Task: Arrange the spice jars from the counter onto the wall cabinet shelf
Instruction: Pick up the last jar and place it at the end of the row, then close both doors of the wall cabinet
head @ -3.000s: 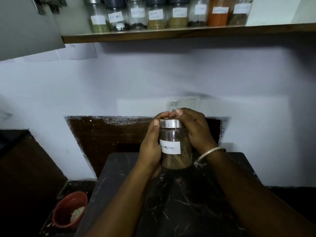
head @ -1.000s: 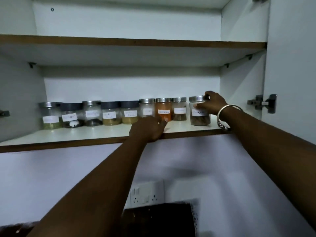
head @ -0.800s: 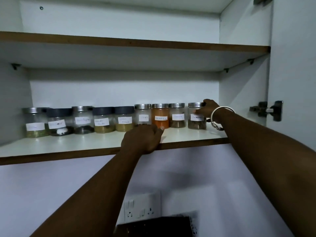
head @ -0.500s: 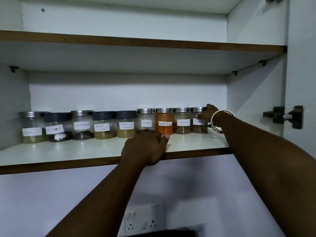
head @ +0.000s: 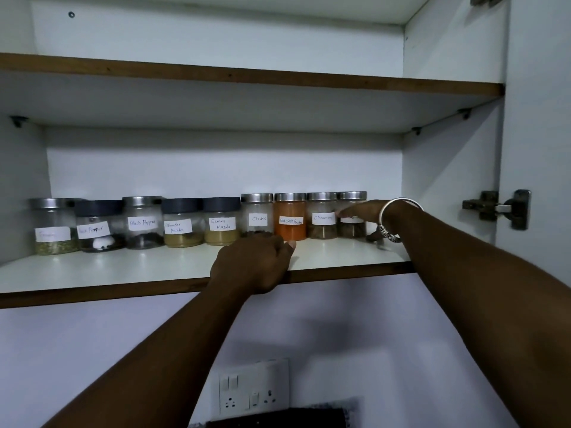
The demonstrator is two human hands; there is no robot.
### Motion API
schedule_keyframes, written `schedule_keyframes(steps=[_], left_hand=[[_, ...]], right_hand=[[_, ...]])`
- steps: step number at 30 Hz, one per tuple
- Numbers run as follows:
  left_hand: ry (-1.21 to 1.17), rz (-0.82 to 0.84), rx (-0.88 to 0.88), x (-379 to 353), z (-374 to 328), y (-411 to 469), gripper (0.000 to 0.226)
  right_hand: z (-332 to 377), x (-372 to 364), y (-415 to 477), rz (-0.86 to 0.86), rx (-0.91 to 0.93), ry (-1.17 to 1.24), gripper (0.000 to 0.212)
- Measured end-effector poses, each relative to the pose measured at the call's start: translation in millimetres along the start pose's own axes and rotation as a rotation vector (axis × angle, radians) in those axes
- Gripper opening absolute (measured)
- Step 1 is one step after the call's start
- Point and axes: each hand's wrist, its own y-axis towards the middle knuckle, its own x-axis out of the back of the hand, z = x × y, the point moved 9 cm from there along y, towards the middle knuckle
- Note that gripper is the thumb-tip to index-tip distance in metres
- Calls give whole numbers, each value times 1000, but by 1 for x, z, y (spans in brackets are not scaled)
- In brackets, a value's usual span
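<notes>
Jar stands at right end of shelf | our right hand lays straight fingers on it | left hand rests relaxed on shelf edge | risk: we shove too hard, neighbours topple.

Home kitchen — labelled spice jars, wall cabinet

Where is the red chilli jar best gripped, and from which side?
Probably by its steel lid, from the front and above. The red chilli jar stands upright, hemmed in by the cloves jar and cinnamon jar, so its sides are shut off; the lid is clear overhead.
</notes>
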Motion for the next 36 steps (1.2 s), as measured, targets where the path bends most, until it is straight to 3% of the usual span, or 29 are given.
schedule_keyframes(steps=[2,6,8,10,11,15,18,22,25,26,30,36], left_hand=[[-7,-5,3,3,-2,-1,52],[-14,-59,-8,12,-4,-8,43],[-69,-95,-16,19,-5,-13,38],[-188,-83,21,25,0,-19,39],[-269,-57,50,27,2,-23,40],[-719,28,55,44,-17,-74,49],[-881,-143,158,80,-6,-134,48],[-640,-324,186,155,23,-223,55],[-469,-483,133,230,35,-289,54],[-406,-540,139,255,38,-311,55],[-3,-634,205,341,56,-391,59],[449,-690,440,431,84,-488,76]], right_hand=[[0,-13,-21,122,-14,120,36],[24,-42,-72,264,65,62,28],[45,-62,-109,312,145,-7,41],[59,-83,-136,336,195,-36,72],[67,-95,-151,372,223,-20,74],[111,-144,-210,432,409,157,69],[147,-174,-266,388,600,302,55],[197,-207,-357,414,819,581,71],[249,-228,-433,494,991,786,69],[268,-234,-459,526,1054,828,79],[335,-260,-548,617,1243,880,99],[405,-297,-646,705,1458,876,96]])
